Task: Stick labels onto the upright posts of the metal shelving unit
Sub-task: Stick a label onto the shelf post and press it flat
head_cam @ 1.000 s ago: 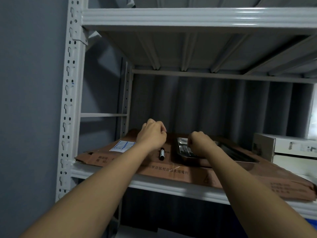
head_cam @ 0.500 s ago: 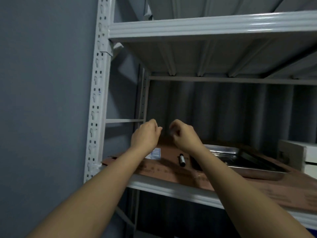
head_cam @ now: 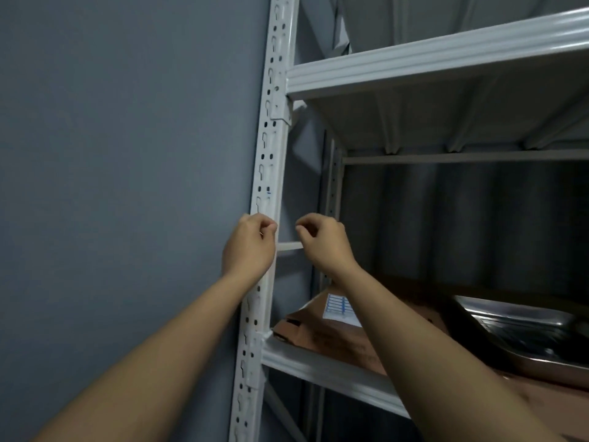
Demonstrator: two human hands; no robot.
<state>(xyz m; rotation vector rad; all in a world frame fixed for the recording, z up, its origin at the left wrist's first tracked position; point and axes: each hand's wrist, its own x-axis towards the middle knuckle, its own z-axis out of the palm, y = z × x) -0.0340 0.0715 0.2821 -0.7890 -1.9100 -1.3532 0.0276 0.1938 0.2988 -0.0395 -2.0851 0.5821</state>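
Where the white slotted front post rises along the grey wall, the left hand is raised against it, its fingers curled in toward the thumb in a pinch; whether a label sits in that pinch is too small to tell. Just beside it, the right hand is lifted in front of the gap between the front post and the rear post, its fingers likewise curled toward the thumb, and what they hold, if anything, cannot be made out. A small blue mark shows on the front post above the left hand. Behind the right wrist a thin side rail joins the two posts. On the lower shelf, near its left edge, lies flattened brown cardboard carrying a sheet of blue-lined labels (partly hidden by the right forearm). Farther right on the cardboard rests a shiny metal tray. An upper shelf crosses overhead.
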